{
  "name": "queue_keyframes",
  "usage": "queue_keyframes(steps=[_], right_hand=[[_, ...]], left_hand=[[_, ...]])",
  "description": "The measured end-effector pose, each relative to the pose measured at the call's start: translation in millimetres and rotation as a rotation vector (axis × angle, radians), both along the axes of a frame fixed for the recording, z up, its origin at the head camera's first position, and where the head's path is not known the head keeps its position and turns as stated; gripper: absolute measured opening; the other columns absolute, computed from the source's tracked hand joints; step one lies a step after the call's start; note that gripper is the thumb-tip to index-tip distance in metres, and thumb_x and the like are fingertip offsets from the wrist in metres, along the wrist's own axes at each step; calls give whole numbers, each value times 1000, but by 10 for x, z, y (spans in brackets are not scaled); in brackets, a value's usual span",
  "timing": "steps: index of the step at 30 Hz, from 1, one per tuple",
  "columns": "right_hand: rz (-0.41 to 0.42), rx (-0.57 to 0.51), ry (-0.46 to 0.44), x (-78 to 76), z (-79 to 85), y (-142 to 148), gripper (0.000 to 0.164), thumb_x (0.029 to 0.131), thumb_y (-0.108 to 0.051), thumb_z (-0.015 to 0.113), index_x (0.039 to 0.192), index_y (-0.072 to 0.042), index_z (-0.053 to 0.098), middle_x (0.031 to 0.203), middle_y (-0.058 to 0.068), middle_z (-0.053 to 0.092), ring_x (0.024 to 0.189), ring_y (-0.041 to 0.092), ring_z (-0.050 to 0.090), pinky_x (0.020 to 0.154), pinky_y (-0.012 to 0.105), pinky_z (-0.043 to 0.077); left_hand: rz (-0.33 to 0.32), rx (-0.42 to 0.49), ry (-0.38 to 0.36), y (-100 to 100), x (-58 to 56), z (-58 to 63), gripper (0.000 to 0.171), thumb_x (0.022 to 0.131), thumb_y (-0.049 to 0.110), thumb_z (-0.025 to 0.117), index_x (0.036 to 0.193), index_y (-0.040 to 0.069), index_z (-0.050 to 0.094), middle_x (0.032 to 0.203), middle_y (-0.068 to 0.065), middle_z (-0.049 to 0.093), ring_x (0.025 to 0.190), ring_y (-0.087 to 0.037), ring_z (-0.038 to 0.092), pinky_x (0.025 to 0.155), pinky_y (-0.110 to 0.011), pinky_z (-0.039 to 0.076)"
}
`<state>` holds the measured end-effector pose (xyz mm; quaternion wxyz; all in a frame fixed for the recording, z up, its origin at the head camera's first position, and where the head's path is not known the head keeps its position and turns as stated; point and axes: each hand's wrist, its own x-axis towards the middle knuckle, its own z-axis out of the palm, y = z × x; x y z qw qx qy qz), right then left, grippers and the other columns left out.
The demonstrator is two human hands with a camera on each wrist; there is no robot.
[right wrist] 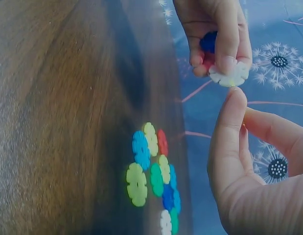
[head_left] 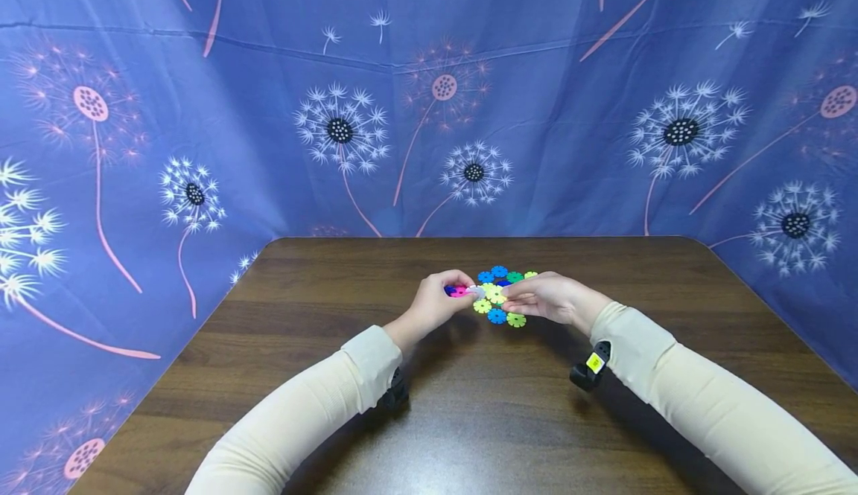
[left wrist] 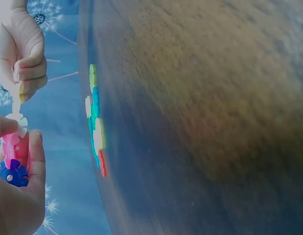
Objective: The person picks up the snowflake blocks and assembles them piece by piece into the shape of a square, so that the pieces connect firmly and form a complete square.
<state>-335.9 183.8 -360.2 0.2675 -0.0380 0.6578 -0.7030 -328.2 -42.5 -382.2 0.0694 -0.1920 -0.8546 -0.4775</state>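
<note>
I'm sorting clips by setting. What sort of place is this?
Probably an indoor tabletop corner set up for play or filming: a brown table, a blue dandelion-print cloth hanging behind it and at both sides, and colourful flower-shaped discs lying on top.

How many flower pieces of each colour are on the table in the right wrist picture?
Blue pieces, light and dark: 4
Yellow or lime pieces: 3
Green pieces: 2
Red piece: 1
White piece: 1
Total in view: 11
</note>
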Motion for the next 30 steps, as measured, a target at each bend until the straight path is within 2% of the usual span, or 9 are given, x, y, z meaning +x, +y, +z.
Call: queue_keyframes(steps=[7, 16, 17, 20, 23, 24, 27, 30], right_hand=[[-6, -19, -15, 4, -18, -51, 23, 94, 3, 54, 79, -6, 68, 81, 4, 68, 77, 14, 69, 77, 23, 57], [-21, -120, -58, 50, 3, -94, 23, 94, 9, 51, 81, 0, 68, 83, 8, 68, 78, 15, 69, 77, 24, 57], [-21, -126, -61, 53, 2, -96, 23, 94, 9, 51, 82, 0, 68, 84, 8, 68, 78, 15, 68, 77, 24, 57], [-29, -138, -75, 68, -13, -106, 22, 94, 8, 51, 82, 0, 67, 84, 9, 67, 78, 16, 68, 77, 25, 57], [-37, -144, -93, 78, -18, -118, 21, 94, 8, 51, 81, 1, 66, 84, 10, 66, 77, 16, 68, 76, 24, 57], [-38, -149, -95, 79, -18, -126, 21, 93, 9, 50, 81, 1, 66, 84, 10, 65, 77, 16, 68, 75, 24, 57], [-40, -154, -91, 78, 5, -149, 20, 93, 10, 50, 81, 2, 64, 84, 10, 64, 76, 16, 67, 75, 23, 57], [-36, -154, -76, 75, 22, -167, 18, 92, 10, 51, 82, 2, 63, 84, 10, 63, 76, 16, 66, 76, 23, 57]], left_hand=[[-37, 23, 15, 10, 16, 2, 11, 83, 17, 77, 88, 10, 70, 82, -3, 68, 73, -9, 53, 66, -19, 46], [-82, 70, 9, -1, 9, -23, 12, 84, 14, 76, 87, 5, 68, 79, -5, 66, 68, -6, 52, 63, -17, 46], [-84, 76, 2, 1, 48, 18, 13, 84, 13, 76, 87, 3, 68, 80, -8, 67, 68, -7, 52, 63, -18, 47], [-94, 98, -22, -8, 60, -5, 12, 85, 13, 75, 87, 3, 67, 79, -8, 68, 68, -12, 57, 63, -17, 48], [-99, 123, -57, -4, 84, -28, 12, 85, 11, 74, 87, 2, 66, 79, -10, 69, 67, -14, 60, 66, -24, 53], [-106, 145, -66, -1, 47, -80, 12, 85, 11, 75, 87, 2, 66, 78, -9, 69, 66, -13, 62, 67, -26, 55], [-115, 199, -78, 15, 51, -83, 12, 85, 8, 73, 87, -1, 65, 78, -11, 69, 65, -7, 61, 70, -34, 57], [-113, 222, -79, 16, 47, -64, 11, 85, 6, 73, 88, -1, 65, 77, -10, 69, 64, -5, 61, 68, -30, 56]])
